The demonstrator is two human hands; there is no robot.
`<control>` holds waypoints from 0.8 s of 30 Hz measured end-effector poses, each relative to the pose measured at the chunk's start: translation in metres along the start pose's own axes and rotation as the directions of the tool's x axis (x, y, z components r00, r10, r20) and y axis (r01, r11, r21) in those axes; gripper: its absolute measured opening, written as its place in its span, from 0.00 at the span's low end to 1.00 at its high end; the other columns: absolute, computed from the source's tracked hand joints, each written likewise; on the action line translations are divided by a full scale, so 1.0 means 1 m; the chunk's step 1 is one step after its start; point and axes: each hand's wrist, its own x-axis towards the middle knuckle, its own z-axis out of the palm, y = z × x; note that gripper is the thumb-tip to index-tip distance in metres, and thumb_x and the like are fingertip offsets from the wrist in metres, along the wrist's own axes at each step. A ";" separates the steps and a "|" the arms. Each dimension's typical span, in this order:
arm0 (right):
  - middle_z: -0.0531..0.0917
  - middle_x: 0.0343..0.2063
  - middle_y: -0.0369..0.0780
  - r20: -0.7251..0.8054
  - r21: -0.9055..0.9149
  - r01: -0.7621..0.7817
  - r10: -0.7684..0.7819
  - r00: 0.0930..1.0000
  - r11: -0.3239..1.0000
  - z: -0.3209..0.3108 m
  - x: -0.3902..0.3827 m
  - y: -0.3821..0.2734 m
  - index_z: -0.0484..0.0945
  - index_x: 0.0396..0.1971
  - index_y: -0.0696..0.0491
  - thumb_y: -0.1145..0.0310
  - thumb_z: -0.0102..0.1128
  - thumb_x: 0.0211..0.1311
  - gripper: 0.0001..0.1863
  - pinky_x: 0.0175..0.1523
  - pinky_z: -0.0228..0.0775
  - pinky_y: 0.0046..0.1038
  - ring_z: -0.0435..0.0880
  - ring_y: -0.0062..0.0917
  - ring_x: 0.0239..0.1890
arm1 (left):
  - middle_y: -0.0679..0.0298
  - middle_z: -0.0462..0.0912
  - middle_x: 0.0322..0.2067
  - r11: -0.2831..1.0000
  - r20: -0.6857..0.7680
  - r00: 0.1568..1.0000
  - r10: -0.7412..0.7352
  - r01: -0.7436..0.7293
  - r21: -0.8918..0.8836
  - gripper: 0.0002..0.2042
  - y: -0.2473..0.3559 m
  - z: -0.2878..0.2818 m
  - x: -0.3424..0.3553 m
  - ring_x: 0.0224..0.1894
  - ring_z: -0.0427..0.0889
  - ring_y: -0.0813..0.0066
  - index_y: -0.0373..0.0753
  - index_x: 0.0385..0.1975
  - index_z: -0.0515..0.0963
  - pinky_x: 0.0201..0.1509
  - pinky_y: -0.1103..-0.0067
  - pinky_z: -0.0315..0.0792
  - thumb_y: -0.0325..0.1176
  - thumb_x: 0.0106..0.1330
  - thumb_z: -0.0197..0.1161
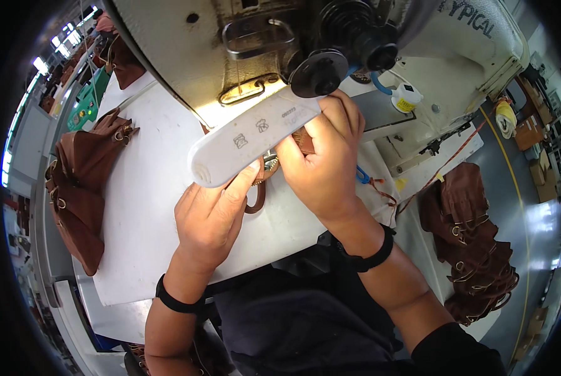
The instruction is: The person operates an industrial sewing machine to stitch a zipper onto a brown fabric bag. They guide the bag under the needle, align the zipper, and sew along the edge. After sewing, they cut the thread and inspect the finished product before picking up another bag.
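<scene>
Beneath the head of the sewing machine (168, 37), a brown leather piece (255, 199) with a curved edge or loop and some metal shows between my hands. My left hand (210, 216) comes at it from the left, fingers closed and the index fingertip beside the metal. On the right, my right hand (324, 163) grips the leather, thumb and fingers bent together. A long pale grey bar (249, 141) with a rounded end lies across the view above the fingers. It hides the needle area and part of the leather.
Brown leather pieces with metal rings (83, 188) lie at the table's left edge. More brown leather pieces (465, 244) are heaped at right. A small white bottle (407, 98) stands by the machine arm. A blue-handled tool (363, 175) on an orange cord lies right of my hand.
</scene>
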 end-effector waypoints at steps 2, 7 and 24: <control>0.83 0.46 0.38 -0.016 0.016 -0.001 0.001 1.000 1.000 0.002 0.001 0.000 0.85 0.41 0.57 0.75 0.69 0.51 0.14 0.65 0.59 0.41 0.75 0.37 0.59 | 0.50 0.88 0.49 1.000 -0.021 1.000 0.000 0.000 0.017 0.24 0.002 0.002 0.000 0.46 0.89 0.56 0.31 0.51 0.84 0.51 0.70 0.82 0.10 0.51 0.68; 0.83 0.46 0.38 0.051 0.005 -0.037 0.036 0.998 0.999 -0.004 0.004 -0.008 0.84 0.41 0.56 0.74 0.68 0.53 0.13 0.66 0.58 0.40 0.75 0.37 0.60 | 0.48 0.87 0.50 1.000 -0.049 0.999 -0.020 0.020 0.001 0.22 0.003 0.008 -0.004 0.46 0.89 0.55 0.30 0.51 0.83 0.49 0.71 0.82 0.09 0.53 0.64; 0.83 0.49 0.40 0.053 -0.001 -0.049 0.049 0.997 0.999 -0.002 -0.001 -0.004 0.84 0.43 0.56 0.75 0.68 0.53 0.15 0.67 0.57 0.41 0.74 0.39 0.61 | 0.46 0.88 0.48 0.997 -0.061 0.996 -0.070 0.068 -0.032 0.21 0.010 0.011 -0.007 0.48 0.90 0.54 0.29 0.49 0.84 0.52 0.70 0.83 0.09 0.54 0.64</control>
